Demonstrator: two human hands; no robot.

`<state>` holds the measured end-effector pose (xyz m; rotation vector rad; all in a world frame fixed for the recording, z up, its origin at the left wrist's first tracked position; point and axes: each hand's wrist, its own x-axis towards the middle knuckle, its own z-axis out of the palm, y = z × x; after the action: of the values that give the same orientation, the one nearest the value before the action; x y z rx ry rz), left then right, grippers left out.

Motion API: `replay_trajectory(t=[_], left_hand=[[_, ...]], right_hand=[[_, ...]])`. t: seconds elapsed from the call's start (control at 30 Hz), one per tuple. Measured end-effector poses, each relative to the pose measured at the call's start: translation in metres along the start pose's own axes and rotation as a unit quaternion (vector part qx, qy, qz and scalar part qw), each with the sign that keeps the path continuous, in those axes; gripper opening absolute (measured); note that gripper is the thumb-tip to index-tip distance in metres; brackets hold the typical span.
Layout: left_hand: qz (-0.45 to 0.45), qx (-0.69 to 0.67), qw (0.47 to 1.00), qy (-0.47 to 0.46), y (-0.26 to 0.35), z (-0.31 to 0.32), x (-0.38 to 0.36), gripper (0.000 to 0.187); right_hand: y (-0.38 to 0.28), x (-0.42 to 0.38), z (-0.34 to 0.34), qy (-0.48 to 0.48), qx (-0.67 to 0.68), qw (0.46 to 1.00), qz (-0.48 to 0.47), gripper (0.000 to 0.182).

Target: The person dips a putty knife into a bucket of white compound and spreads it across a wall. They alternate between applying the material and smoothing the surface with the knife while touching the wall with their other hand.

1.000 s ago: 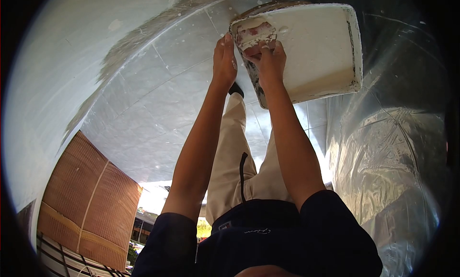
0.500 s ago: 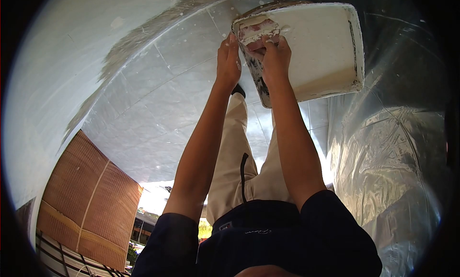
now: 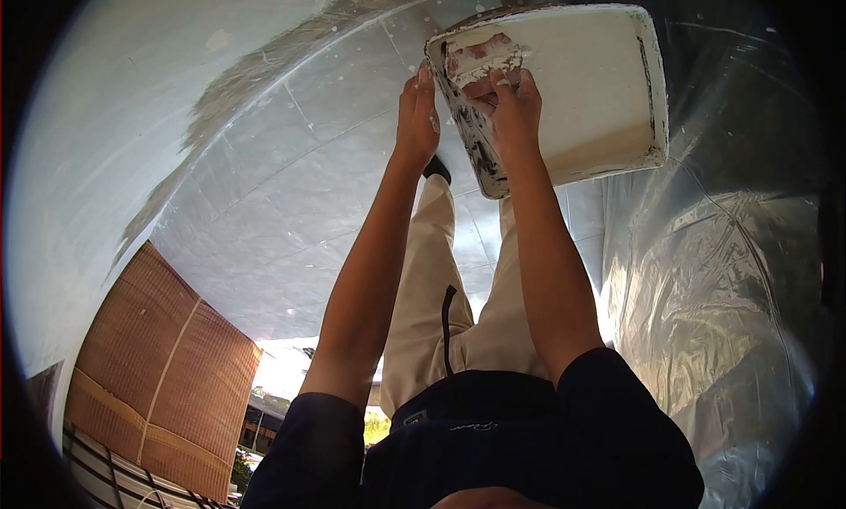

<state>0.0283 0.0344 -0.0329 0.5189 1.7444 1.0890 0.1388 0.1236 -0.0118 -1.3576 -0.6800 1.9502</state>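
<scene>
A shallow rectangular tray (image 3: 659, 95) with rounded corners sits at the upper right, in front of the person. White paste (image 3: 586, 86) fills most of it, smooth and creamy, while the inner wall on the left is streaked dark where the coating is thin. The rim is crusted with white and black smears. At the tray's far left corner is a flat reddish scraper (image 3: 480, 64), its face half covered by thick, ragged white paste.

Both bare arms reach forward, nearly straight, from the short sleeves of a dark navy shirt (image 3: 529, 430). The right hand (image 3: 516, 112) is over the left part of the tray, its fingers closed on the near edge of the scraper, thumb and fingertips close together and dabbed with white. Some of its fingers are hidden beneath the tool.

The left hand (image 3: 418, 117) is just outside the tray's left side, fingers extended, close together, their tips at the rim. Whether they grip it or only rest against it cannot be told.

Below are beige trousers (image 3: 432, 280) and a grey tiled floor (image 3: 291, 165) spotted with white. Crinkled clear plastic sheeting (image 3: 705, 289) hangs at right.
</scene>
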Motion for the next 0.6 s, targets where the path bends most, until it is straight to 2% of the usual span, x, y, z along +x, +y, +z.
replay_trajectory(t=[0.03,0.1,0.2,0.33,0.4,0.53,0.6], left_hand=[[0.001,0.000,1.000,0.000,0.000,0.002,0.000,0.076],[0.072,-0.004,0.994,0.079,-0.003,0.008,-0.002,0.060],[0.072,0.010,0.993,0.093,-0.007,0.005,-0.003,0.064],[0.034,-0.018,0.995,0.090,0.004,-0.001,-0.009,0.066],[-0.013,-0.020,0.999,0.024,0.012,-0.005,-0.011,0.077],[0.045,-0.050,0.994,0.087,0.023,-0.001,-0.012,0.065],[0.031,0.018,0.999,0.012,0.035,-0.007,-0.013,0.075]], right_hand=[[0.001,0.001,-0.003,-0.001,0.000,1.000,-0.001,0.011],[0.001,0.000,-0.010,-0.024,-0.011,0.999,0.028,0.020],[0.000,-0.002,-0.014,-0.033,0.027,0.999,0.007,0.017],[-0.005,-0.007,-0.027,-0.070,0.009,0.997,0.007,0.012],[-0.008,-0.012,-0.033,-0.082,0.011,0.997,0.007,0.014],[-0.021,-0.023,-0.038,-0.083,0.005,0.997,0.003,0.015],[-0.031,-0.028,-0.037,-0.098,-0.016,0.995,0.006,0.016]])
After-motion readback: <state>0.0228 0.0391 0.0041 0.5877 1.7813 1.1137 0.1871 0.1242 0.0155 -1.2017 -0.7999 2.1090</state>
